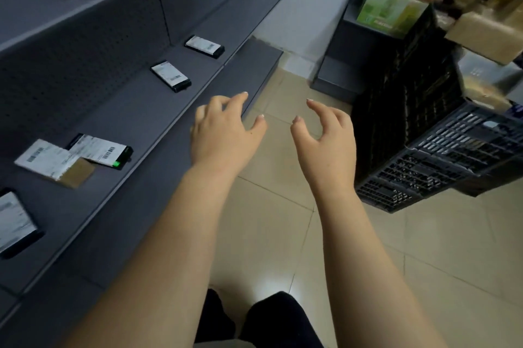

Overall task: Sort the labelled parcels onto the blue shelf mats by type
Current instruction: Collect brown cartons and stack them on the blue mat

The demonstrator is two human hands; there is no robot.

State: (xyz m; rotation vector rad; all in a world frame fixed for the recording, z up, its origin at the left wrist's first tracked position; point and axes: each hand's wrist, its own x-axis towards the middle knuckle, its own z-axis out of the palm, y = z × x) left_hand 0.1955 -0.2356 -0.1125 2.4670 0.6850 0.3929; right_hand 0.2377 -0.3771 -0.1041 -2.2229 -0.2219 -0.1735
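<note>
Our left hand (223,132) and right hand (325,138) hang empty above beige tiled floor (283,229), fingers loosely curled and spread, gripping nothing. Flat black labelled parcels (171,76) lie spaced along grey-blue metal shelf (158,132), likely grouped by type. Unsorted brown cardboard parcels (486,33) fill black plastic slatted crate (424,132) at right; we judge next reach goes there.

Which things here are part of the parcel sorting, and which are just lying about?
Part of the job:
- black labelled parcels on the grey shelf
- brown parcel overlapping a black one
- black crates with brown boxes above
- left hand, right hand, both holding nothing

Lying about:
- green carton
- tiled floor
</note>
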